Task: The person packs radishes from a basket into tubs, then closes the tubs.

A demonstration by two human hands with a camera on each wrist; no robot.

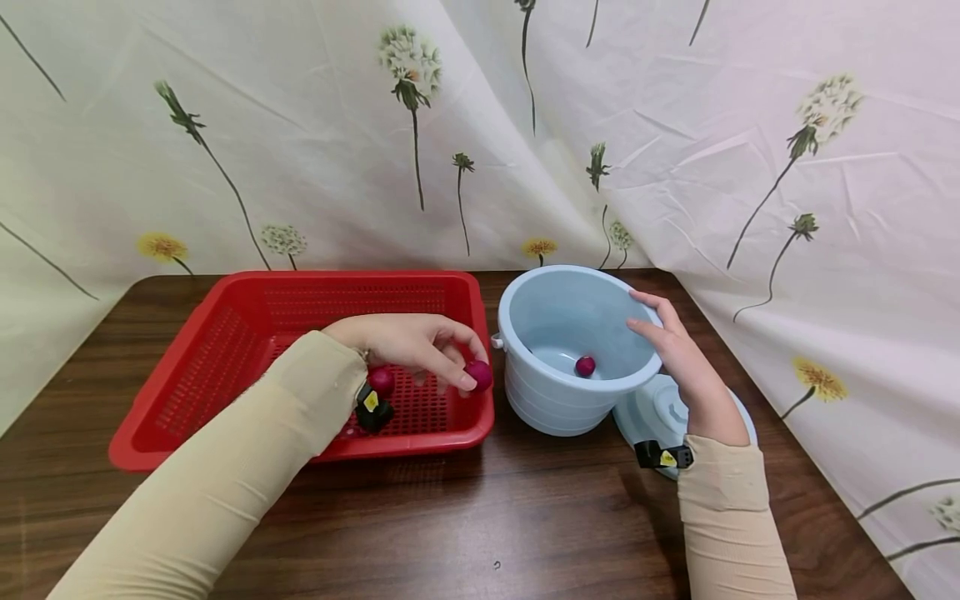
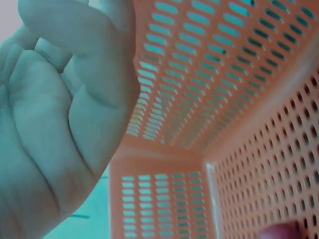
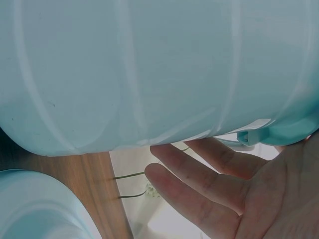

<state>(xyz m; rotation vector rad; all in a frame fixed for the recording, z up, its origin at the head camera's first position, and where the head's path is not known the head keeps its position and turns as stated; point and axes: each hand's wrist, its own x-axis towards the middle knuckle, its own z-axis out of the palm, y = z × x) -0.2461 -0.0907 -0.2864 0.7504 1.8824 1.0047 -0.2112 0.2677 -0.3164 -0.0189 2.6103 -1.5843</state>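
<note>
My left hand point(image 1: 412, 343) pinches a small round magenta ball point(image 1: 477, 376) between thumb and fingertips, over the right end of a red perforated basket point(image 1: 480, 317). Another magenta ball point(image 1: 381, 382) lies in the basket, beside the wrist. In the left wrist view, the palm faces the camera and the held ball is hidden. My right hand point(image 1: 678, 350) holds the right rim of a light blue bucket point(image 1: 555, 408), thumb over the edge and other fingers along the outer wall, as the right wrist view shows. One magenta ball point(image 1: 585, 366) sits on the bucket's bottom.
A light blue lid point(image 1: 637, 421) lies on the dark wooden table point(image 1: 487, 525), right of the bucket and partly under my right forearm. Behind and to the right hangs a white cloth point(image 1: 315, 150) with printed dandelions. Bucket and basket stand side by side.
</note>
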